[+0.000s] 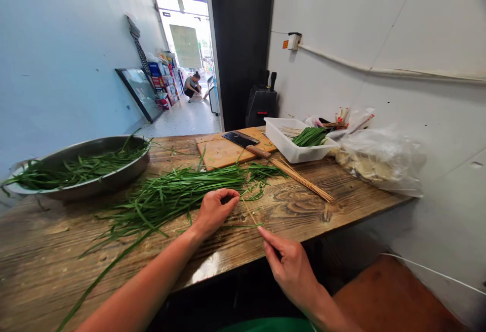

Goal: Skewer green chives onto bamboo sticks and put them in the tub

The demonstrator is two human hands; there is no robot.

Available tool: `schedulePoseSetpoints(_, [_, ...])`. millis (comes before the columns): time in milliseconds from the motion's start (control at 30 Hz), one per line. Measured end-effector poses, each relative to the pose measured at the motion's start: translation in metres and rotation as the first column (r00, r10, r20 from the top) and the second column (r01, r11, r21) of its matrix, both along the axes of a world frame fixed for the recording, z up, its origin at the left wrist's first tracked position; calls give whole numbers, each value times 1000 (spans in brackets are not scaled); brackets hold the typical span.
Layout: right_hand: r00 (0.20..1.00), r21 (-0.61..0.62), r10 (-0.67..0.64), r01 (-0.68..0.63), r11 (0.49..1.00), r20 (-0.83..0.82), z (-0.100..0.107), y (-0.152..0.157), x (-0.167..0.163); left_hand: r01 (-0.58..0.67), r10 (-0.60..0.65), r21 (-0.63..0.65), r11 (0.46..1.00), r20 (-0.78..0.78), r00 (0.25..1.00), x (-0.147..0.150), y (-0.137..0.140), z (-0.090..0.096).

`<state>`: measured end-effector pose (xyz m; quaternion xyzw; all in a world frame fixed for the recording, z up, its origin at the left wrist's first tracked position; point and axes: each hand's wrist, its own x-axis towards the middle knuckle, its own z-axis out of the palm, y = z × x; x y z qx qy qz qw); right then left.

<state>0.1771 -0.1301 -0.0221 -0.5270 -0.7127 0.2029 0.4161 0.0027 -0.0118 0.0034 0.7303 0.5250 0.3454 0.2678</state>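
A thin bamboo skewer (249, 210) slants between my two hands, just above the wooden table. My left hand (215, 213) pinches its upper end between thumb and forefinger, beside the cut ends of a pile of green chives (178, 190). At the skewer's lower end, the fingertips of my right hand (290, 263) are pinched together on a green chive strand (243, 226) that runs off leftward. Whether they also grip the skewer is too small to tell. Chopped chive bits (261, 172) lie past my left fingertips. A bundle of bamboo skewers (307, 182) rests to their right.
A metal basin (102, 177) of chives stands at left. A cleaver (243, 140) lies on a cutting board (216, 156) at the back. Right of it are a white plastic tub (299, 154) with chives and skewers, and a clear plastic bag (383, 162). A person (192, 87) crouches by the far doorway.
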Motion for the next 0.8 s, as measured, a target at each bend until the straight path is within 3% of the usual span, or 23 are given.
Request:
schedulePoseSetpoints(367, [1000, 31, -8, 7, 1000, 17, 2, 4, 2, 32, -32, 12, 999, 26, 999, -2, 1, -2])
schedulePoseSetpoints(800, [999, -31, 18, -19, 999, -40, 8, 2, 1, 34, -10, -120, 992, 196, 981, -2, 2, -3])
